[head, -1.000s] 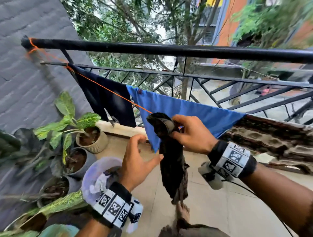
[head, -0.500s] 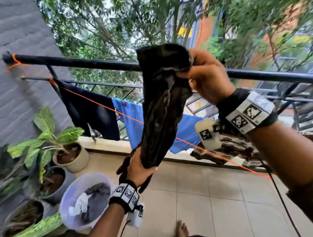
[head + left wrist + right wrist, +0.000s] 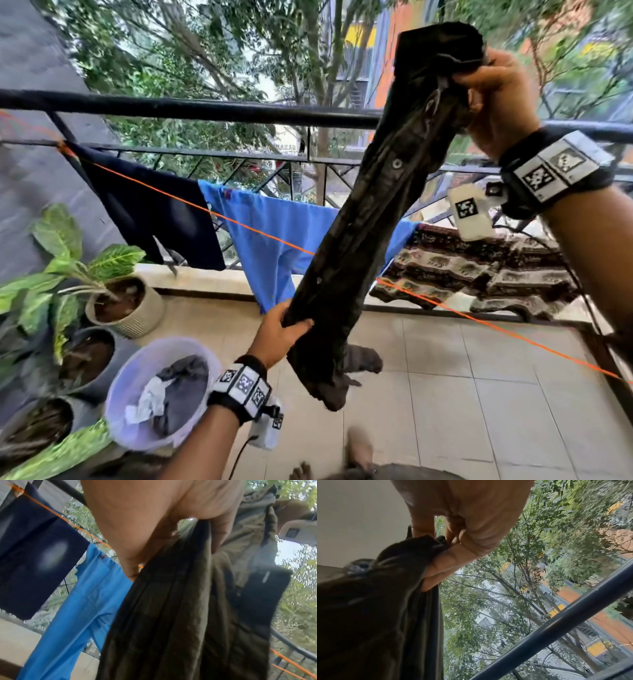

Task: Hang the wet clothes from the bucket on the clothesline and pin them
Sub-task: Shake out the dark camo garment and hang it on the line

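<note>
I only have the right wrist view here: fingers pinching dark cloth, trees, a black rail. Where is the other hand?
Observer: The left hand grips the same dark garment near its lower end, while the right hand holds the top end high above the railing.
Operator: Is any line space left?
Observer: The orange clothesline already carries a navy garment and a blue one; to their right, the stretch toward the near side is bare.
Operator: More laundry waiting?
Observer: Yes, the bucket on the floor at lower left holds grey and white pieces.
Operator: Any pins in sight?
Observer: None that I can make out in any view.
</note>
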